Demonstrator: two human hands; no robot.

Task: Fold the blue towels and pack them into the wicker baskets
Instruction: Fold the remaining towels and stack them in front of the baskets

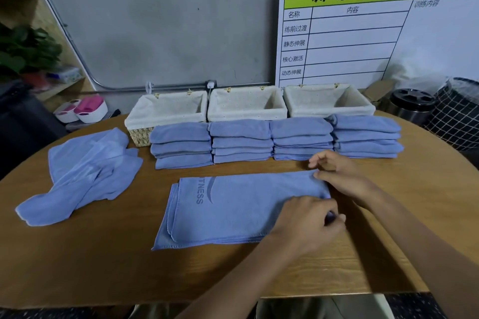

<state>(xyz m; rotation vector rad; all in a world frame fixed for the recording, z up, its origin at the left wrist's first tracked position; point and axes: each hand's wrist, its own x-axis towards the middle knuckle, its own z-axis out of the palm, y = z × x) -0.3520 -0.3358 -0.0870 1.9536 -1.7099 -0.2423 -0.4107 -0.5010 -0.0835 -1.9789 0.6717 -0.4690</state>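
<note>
A blue towel (233,210) with a grey logo lies folded in layers on the wooden table (103,254) in front of me. My left hand (308,217) pinches its near right corner. At the far right corner, my right hand (337,173) grips the towel's edge. Several stacks of folded blue towels (274,140) stand in a row behind it. Three lined wicker baskets (247,105) sit empty at the back. A loose heap of unfolded blue towels (85,176) lies to the left.
A white planning board (363,28) leans on the wall behind the baskets. A metal bin (412,103) and a checked hamper (458,116) stand off the table at the right. White and pink tubs (83,110) sit on the left.
</note>
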